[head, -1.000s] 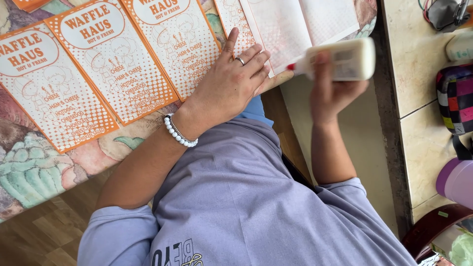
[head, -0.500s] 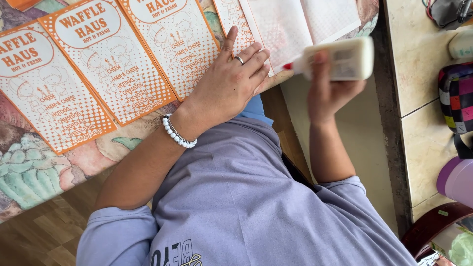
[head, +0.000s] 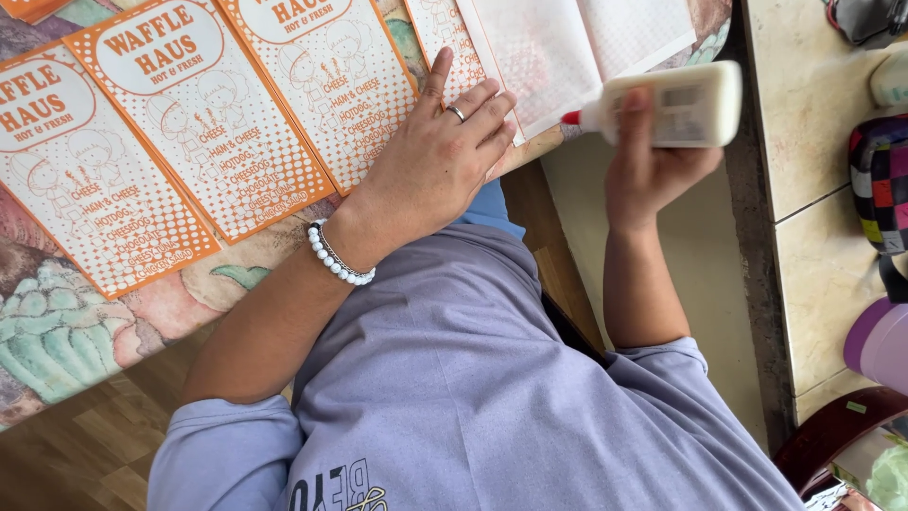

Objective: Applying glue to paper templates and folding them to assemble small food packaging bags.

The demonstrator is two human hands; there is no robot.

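The left hand (head: 440, 156) is lying flat with fingers spread, pressing down on the orange-and-white paper sheets (head: 199, 104) at the edge of the counter (head: 142, 312); the right hand (head: 653, 156) is wrapping around a white glue bottle (head: 676, 104), gripping it shut and holding it sideways so that its red tip is pointing at the corner of a pale folded sheet (head: 567, 47); the bottle is hovering just off the counter's edge, above a beige floor (head: 700, 284). The sheets are lying side by side in a row, overlapping a colourful cupcake-patterned cloth (head: 57, 331) that is covering the counter; a white bead bracelet (head: 336, 260) is sitting on the left wrist; a tiled ledge (head: 813, 142) is running along the right, with a checkered bag (head: 880, 180) resting on it.
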